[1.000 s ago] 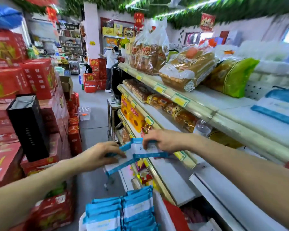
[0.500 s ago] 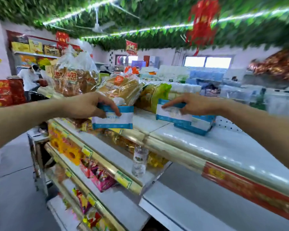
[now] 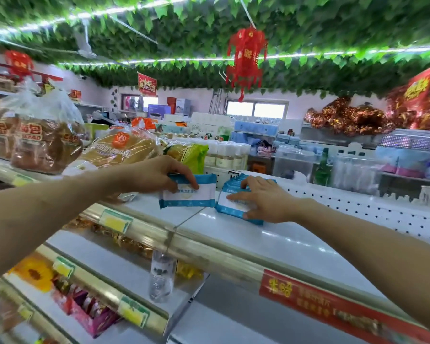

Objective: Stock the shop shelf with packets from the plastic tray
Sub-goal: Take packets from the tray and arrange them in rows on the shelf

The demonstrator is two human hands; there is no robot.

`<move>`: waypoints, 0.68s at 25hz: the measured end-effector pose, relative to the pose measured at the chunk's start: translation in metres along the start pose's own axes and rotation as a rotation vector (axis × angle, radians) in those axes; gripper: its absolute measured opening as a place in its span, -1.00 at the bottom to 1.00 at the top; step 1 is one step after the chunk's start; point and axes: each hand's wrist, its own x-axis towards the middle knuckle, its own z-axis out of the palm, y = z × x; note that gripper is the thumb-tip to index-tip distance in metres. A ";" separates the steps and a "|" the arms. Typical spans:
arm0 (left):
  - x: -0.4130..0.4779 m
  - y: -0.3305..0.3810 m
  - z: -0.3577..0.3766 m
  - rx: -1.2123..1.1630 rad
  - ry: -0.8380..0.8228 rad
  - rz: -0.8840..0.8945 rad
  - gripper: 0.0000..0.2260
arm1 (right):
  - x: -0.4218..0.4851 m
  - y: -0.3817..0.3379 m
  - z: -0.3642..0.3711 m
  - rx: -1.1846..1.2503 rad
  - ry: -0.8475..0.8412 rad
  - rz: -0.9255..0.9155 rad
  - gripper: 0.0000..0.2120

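Blue-and-white packet [image 3: 188, 196]: the white panel has Chinese print, roughly "卫生湿巾", with the start covered and the small line under it blurred. Stack of packets [image 3: 230, 207] just right of the packet: print not legible. Bread bag [image 3: 35, 140] far left of the packet: red label "面包", letters below look like "KFAD". Red lantern [image 3: 246, 55] above the packet: one gold character, unclear. Red banner [image 3: 147, 84] up-left of the packet and red strip [image 3: 333, 309] on the shelf edge down-right of it: yellow characters, too blurred. Price tag [image 3: 114, 222] down-left of the packet: unreadable.

packet [image 3: 188, 198] on top shelf [image 3: 271, 237] | packet stack [image 3: 231, 210] just R | bread bags [image 3: 42, 142] far L
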 end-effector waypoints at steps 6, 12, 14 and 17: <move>0.040 -0.007 0.011 -0.038 -0.015 0.036 -0.59 | 0.010 -0.002 0.005 -0.130 0.078 -0.025 -0.38; 0.077 -0.004 0.041 -0.033 -0.113 0.113 -0.60 | -0.028 0.024 -0.011 0.006 0.219 0.073 -0.50; 0.091 -0.001 0.054 0.006 -0.116 0.139 -0.60 | -0.043 0.038 -0.016 0.014 0.279 0.118 -0.52; 0.108 0.002 0.069 0.018 -0.087 0.201 -0.59 | -0.063 0.056 -0.019 -0.020 0.307 0.168 -0.56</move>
